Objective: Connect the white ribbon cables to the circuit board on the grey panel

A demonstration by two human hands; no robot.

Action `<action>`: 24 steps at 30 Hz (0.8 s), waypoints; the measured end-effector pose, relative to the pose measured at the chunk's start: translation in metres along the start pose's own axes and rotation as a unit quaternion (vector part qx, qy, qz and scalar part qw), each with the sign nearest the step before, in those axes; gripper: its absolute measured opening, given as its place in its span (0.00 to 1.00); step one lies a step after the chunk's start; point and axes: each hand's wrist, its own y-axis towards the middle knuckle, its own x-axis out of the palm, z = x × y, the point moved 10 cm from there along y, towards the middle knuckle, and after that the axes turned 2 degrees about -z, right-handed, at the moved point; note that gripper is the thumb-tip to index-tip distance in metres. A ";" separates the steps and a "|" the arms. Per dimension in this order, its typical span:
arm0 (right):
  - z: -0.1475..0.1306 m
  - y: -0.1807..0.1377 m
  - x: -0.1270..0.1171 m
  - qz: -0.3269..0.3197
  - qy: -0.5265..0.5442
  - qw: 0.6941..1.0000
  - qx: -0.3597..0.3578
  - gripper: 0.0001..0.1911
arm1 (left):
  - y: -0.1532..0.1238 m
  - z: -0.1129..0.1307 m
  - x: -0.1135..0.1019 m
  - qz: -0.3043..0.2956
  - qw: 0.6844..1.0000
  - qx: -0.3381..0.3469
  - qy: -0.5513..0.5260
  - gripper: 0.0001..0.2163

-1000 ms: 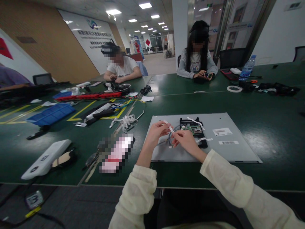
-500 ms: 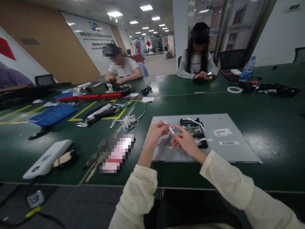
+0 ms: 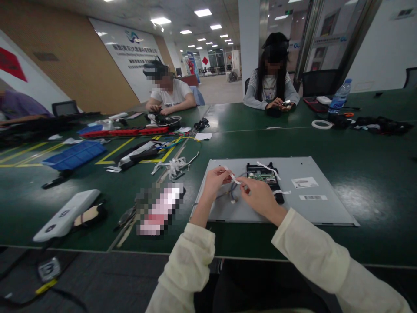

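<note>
A short strip of white tape point(image 3: 233, 176) stretches between my two hands. My left hand point(image 3: 216, 179) pinches its upper left end, and my right hand point(image 3: 259, 194) pinches the lower right end. Both hands are above a flat grey metal panel point(image 3: 312, 208) lying on the table. On the panel sits a black bracket with a green circuit board point(image 3: 263, 177), partly hidden behind my right hand. White tape pieces stick to the bracket's top and right side. Thin grey cables point(image 3: 233, 193) hang loose below the strip, between my hands.
Left of the panel lie a crumpled heap of white tape point(image 3: 176, 167), a blurred phone point(image 3: 162, 209) and a white power bank point(image 3: 67, 215). A blue tray point(image 3: 74, 155) is farther left. Two people sit across the green table point(image 3: 234, 141). A tape roll point(image 3: 322, 124) and water bottle point(image 3: 339, 96) stand far right.
My right hand has turned and curled its fingers in, now pinching the strip's lower end. The cables between my hands show more. The whole view has shifted slightly.
</note>
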 end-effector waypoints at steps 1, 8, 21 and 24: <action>-0.004 -0.001 -0.004 0.005 -0.047 0.999 -0.016 0.18 | 0.000 -0.001 0.000 -0.001 1.000 -0.006 -0.012 0.11; -0.020 -0.002 -0.005 0.009 -0.160 0.979 -0.128 0.16 | -0.005 -0.001 0.004 -0.008 0.999 -0.026 -0.025 0.13; -0.011 -0.001 0.014 -0.018 -0.203 0.967 -0.154 0.10 | -0.002 0.020 0.010 0.009 0.907 0.138 0.397 0.07; -0.011 -0.001 0.024 -0.033 -0.211 0.961 -0.174 0.10 | -0.003 0.026 0.017 0.008 0.836 0.173 0.521 0.08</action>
